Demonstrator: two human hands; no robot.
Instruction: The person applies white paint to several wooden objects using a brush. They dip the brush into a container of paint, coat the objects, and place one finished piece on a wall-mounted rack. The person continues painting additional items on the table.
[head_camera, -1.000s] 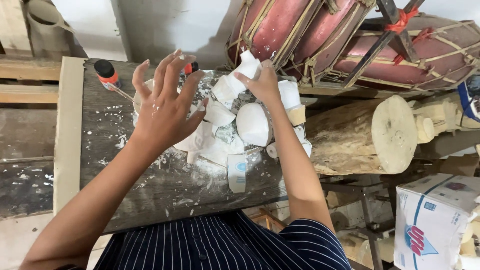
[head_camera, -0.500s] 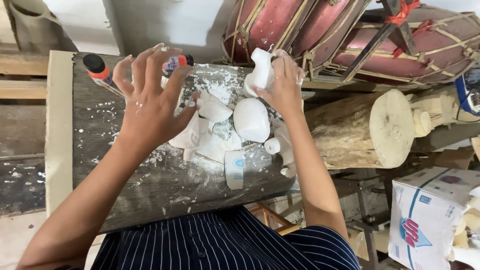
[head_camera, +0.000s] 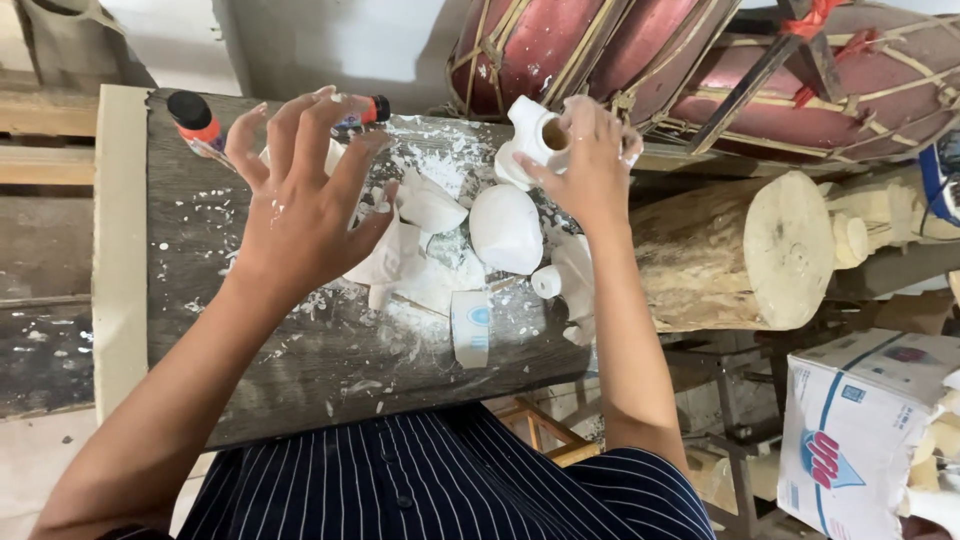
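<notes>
My right hand (head_camera: 590, 160) grips a white hollow plaster piece (head_camera: 528, 138) and holds it up over the far right part of a dark wooden board (head_camera: 300, 370). My left hand (head_camera: 300, 205) hovers with fingers spread above the board's left half, holding nothing, its fingertips dusted white. Below and between the hands lies a heap of white plaster fragments (head_camera: 440, 240), including a rounded dome-like piece (head_camera: 505, 228) and a small white roll of tape (head_camera: 470, 325). White crumbs are scattered over the board.
Two small bottles stand at the board's far edge, one with a black cap (head_camera: 195, 122) and one with a red cap (head_camera: 368, 110). A log (head_camera: 740, 250) lies to the right, red drums (head_camera: 640, 50) behind, a cardboard box (head_camera: 860, 430) at lower right.
My right hand has picked the hollow white piece out of the heap and raised it toward the far right. My left hand lifted slightly with fingers still spread.
</notes>
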